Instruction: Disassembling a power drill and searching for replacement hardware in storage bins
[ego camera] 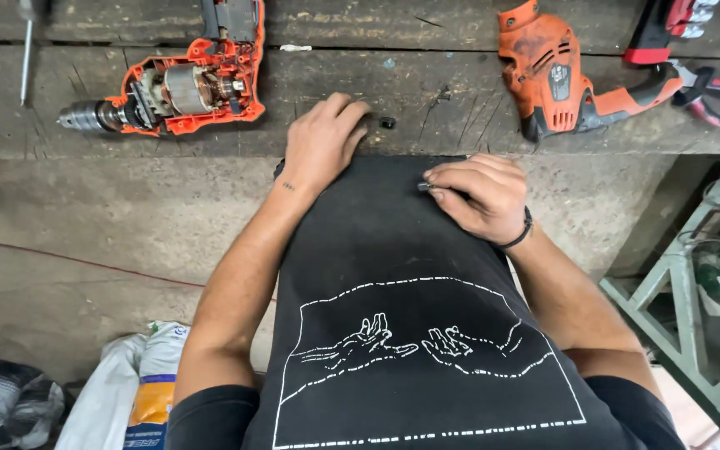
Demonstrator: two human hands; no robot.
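My left hand [324,138] rests on the edge of a worn wooden workbench [427,100], fingers curled down, next to a small black part [387,122] that lies on the wood. My right hand [475,196] sits against my black shirt [393,275] and pinches a small dark metal piece [424,187] between thumb and forefinger. An orange drill with its casing off [177,90], motor and chuck exposed, lies on the bench to the far left of my left hand.
The drill's other orange housing half [556,79] lies on the bench at the right, beside red-handled pliers [710,90]. A screwdriver [25,50] lies at the far left. Bags [127,392] sit on the floor at lower left, a pale metal frame [685,283] at right.
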